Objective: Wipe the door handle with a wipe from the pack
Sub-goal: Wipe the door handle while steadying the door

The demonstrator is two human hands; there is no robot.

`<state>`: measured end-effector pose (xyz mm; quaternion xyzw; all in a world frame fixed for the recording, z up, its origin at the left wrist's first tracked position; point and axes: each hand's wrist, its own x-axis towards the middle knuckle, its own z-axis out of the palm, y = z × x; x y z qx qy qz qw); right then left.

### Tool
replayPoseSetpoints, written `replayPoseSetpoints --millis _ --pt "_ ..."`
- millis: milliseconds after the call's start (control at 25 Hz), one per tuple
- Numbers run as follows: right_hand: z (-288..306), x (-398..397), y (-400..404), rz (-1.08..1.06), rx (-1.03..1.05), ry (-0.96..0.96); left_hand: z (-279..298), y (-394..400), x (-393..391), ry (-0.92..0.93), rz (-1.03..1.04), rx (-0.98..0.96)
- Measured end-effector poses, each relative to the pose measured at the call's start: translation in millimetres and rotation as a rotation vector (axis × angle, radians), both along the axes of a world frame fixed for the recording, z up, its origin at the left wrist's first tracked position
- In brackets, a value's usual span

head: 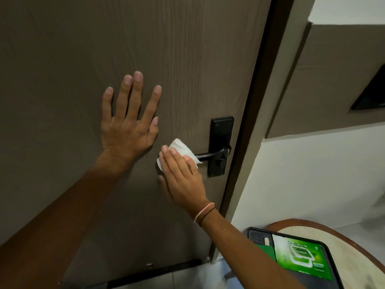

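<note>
A black lever door handle on a black backplate sits at the right edge of a brown wood-grain door. A white wipe is wrapped around the free left end of the lever. My right hand is closed over that wipe, fingers pointing up and left, with thin bands on the wrist. My left hand lies flat on the door with its fingers spread, just left of the handle, holding nothing. The green pack of wipes lies on a black tray at lower right.
The black tray rests on a round table with a brown rim, close to the door frame. A white wall with a brown panel stands right of the frame. Tiled floor shows below the door.
</note>
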<state>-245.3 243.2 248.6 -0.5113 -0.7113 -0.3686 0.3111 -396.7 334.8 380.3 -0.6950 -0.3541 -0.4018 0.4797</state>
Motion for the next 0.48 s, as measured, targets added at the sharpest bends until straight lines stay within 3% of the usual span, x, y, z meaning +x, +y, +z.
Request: replayPoseSetpoints --millis 160,320,480 --pt "4 34 -2 0.011 -0.015 0.000 1 -1 0 0.012 0.005 0.021" --pt "-1 77 -14 -0.161 -0.001 0.276 0 1 2 0.026 0.001 0.047" --pt "-13 60 -19 -0.174 -0.035 0.508 -1 5 1 0.007 -0.006 0.044"
